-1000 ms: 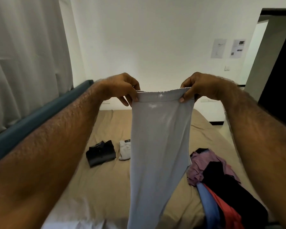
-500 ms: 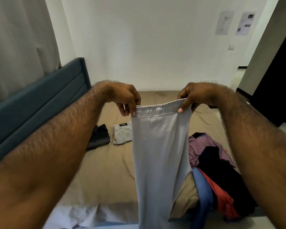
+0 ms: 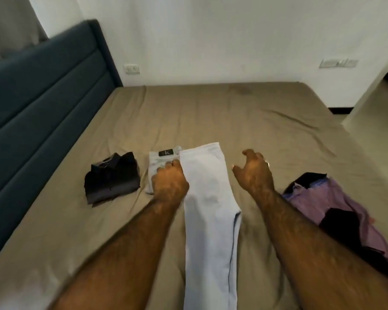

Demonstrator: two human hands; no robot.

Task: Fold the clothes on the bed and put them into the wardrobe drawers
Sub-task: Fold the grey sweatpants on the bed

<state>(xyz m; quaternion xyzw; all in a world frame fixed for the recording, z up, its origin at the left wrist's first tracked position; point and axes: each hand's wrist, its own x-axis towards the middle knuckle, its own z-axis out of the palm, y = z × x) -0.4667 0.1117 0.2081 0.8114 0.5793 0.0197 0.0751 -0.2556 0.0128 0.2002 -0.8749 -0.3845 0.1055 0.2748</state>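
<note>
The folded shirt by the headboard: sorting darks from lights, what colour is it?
Black, or very dark navy; the folded shirt shows in the head view.

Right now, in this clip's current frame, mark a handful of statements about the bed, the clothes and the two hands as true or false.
1. The light blue trousers lie stretched out flat on the bed. True.
2. The right hand pinches the trousers' waistband. False: it hovers beside them with fingers spread, holding nothing.
3. A folded dark shirt lies to the left of a folded pale garment with a black label. True.
4. The left hand is lifted high above the bed. False: it is down at the trousers' left edge.
5. The unfolded pile sits by the headboard. False: it lies on the right side of the bed.
</note>
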